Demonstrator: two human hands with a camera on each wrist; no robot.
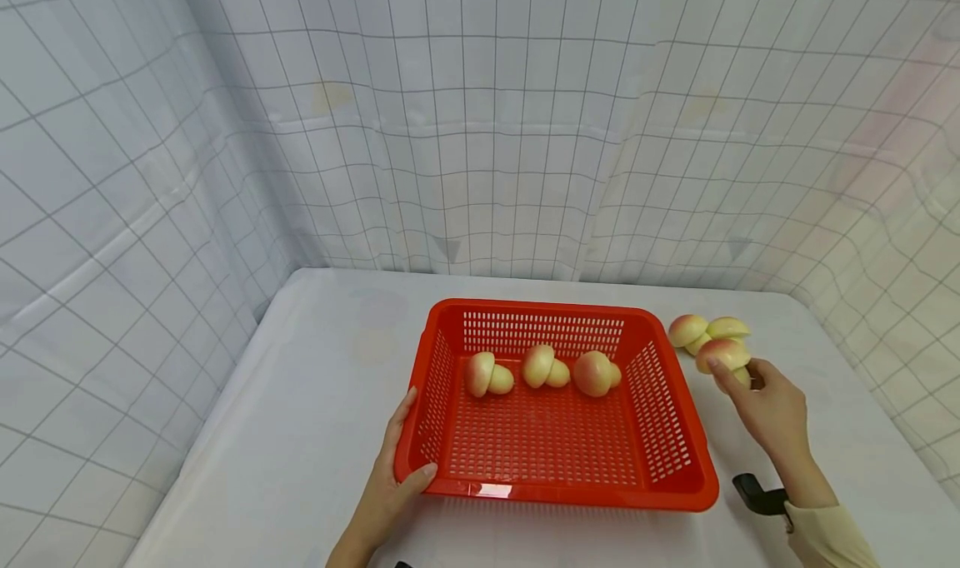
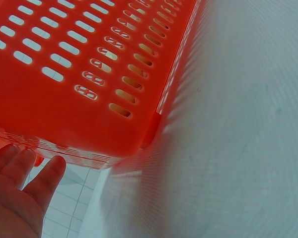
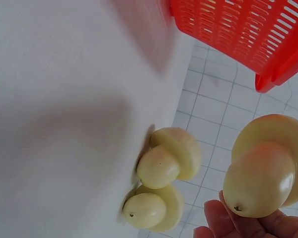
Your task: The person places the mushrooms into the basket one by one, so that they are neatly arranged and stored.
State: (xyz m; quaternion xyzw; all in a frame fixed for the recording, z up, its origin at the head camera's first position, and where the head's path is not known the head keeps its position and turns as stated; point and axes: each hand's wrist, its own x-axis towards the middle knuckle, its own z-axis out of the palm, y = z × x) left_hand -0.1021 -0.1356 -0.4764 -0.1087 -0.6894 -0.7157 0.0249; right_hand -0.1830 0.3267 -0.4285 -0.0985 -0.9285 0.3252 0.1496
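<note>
In the head view a red plastic basket (image 1: 540,495) holds three mushroom-shaped pieces in a row, the left one (image 1: 480,375) lying on its side. My left hand (image 1: 390,476) rests on the basket's left front corner, thumb over the rim; the left wrist view shows the fingers (image 2: 44,183) against the basket wall (image 2: 64,119). To the right of the basket, my right hand (image 1: 776,406) pinches a yellow-pink mushroom piece (image 1: 723,356). The right wrist view shows that piece (image 3: 260,181) above the fingertips, with two more pieces (image 3: 159,167) lying on the table.
Two loose mushroom pieces (image 1: 688,331) lie beyond the basket's right side, close to my right hand. White cloth covers the table (image 1: 315,401). Grid-patterned white curtains (image 1: 510,135) stand behind and on both sides.
</note>
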